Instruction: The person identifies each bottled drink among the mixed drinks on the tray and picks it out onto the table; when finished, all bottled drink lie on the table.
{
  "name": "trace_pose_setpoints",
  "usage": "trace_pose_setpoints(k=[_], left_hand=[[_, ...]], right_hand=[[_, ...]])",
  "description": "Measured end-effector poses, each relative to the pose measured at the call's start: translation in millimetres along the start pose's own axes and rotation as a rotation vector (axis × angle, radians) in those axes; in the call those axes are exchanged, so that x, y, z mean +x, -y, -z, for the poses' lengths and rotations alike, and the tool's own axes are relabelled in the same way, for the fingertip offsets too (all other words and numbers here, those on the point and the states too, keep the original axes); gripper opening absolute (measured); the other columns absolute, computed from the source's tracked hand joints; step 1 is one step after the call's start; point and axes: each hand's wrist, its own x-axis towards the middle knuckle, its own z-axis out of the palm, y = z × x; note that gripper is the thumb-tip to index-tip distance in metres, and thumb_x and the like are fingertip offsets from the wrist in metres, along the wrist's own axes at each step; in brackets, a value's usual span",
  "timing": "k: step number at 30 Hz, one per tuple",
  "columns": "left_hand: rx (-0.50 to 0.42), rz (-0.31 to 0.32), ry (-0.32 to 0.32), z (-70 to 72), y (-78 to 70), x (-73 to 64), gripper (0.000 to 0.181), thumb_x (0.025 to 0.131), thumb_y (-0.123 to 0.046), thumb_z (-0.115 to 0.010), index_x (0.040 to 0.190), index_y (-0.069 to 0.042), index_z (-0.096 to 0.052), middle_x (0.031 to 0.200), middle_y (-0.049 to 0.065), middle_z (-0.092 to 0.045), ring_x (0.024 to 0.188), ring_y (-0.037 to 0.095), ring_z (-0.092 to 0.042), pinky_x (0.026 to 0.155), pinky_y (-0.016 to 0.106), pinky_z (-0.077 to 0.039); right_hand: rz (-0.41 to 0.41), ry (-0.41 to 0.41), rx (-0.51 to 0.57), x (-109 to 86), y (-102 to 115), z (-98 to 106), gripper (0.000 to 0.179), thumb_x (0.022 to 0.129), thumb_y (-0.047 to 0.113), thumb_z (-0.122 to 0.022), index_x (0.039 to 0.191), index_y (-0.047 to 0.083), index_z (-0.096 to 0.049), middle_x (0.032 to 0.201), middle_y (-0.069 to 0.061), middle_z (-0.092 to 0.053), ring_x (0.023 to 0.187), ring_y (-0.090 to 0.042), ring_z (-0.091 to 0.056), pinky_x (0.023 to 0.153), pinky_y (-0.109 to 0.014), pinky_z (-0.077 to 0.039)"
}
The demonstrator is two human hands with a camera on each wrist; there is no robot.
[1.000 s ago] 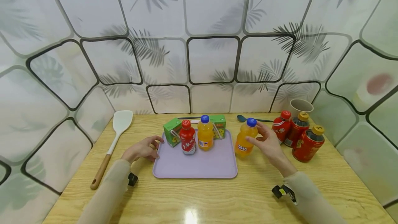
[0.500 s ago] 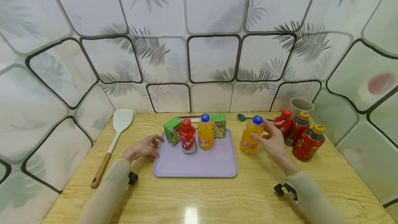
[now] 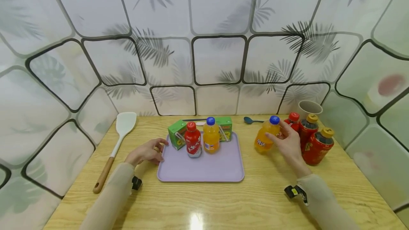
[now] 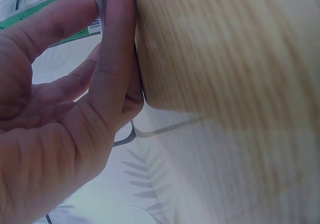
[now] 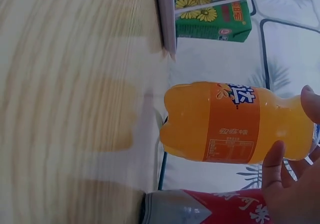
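My right hand holds an orange soda bottle near its neck, below the blue cap, right of the lavender tray. The bottle leans slightly; in the right wrist view a gap shows between the base of this orange soda bottle and the tabletop. At the tray's left edge, my left hand pinches the rim; in the left wrist view its fingers lie either side of it. On the tray stand a red bottle, another orange soda bottle and two green drink cartons.
Red bottles with yellow caps and a red-capped bottle stand close beyond my right hand. Behind them is a beige cup. A dark spoon lies at the back; a white spatula with wooden handle lies at left.
My right hand has carried the orange soda bottle to the right and slightly back, away from the tray toward the red bottles. My left hand and the tray have stayed put.
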Motion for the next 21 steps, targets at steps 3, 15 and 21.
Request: trace_pose_setpoints(k=[3,15,21], left_hand=[[0.000,0.004,0.000,0.0,1.2,0.4,0.063,0.075,0.010,-0.066,0.134,-0.001,-0.046,0.108,0.017,-0.044,0.077,0.021,-0.059,0.068,0.032,-0.060],[-0.003,0.019,0.005,0.9,-0.3,-0.1,0.064,0.075,0.010,-0.067,0.134,-0.002,-0.046,0.109,0.017,-0.044,0.077,0.020,-0.060,0.068,0.032,-0.060],[0.003,0.010,0.009,0.5,-0.5,-0.9,0.063,0.075,0.009,-0.067,0.134,-0.001,-0.046,0.108,0.017,-0.044,0.076,0.020,-0.060,0.067,0.031,-0.060]], right_hand=[[0.012,-0.030,-0.043,1.3,-3,1,0.066,0.085,0.031,-0.076,0.143,0.012,-0.050,0.136,-0.014,-0.059,0.108,-0.007,-0.058,0.081,-0.005,-0.048],[0.108,-0.117,-0.110,9.7,-11,0,0.063,0.082,0.022,-0.080,0.139,0.016,-0.054,0.131,-0.011,-0.063,0.101,-0.003,-0.058,0.071,-0.005,-0.045],[0.098,-0.138,-0.161,11.8,-9,-1,0.062,0.081,0.021,-0.081,0.137,0.015,-0.056,0.132,-0.011,-0.063,0.105,-0.020,-0.063,0.070,-0.003,-0.046]])
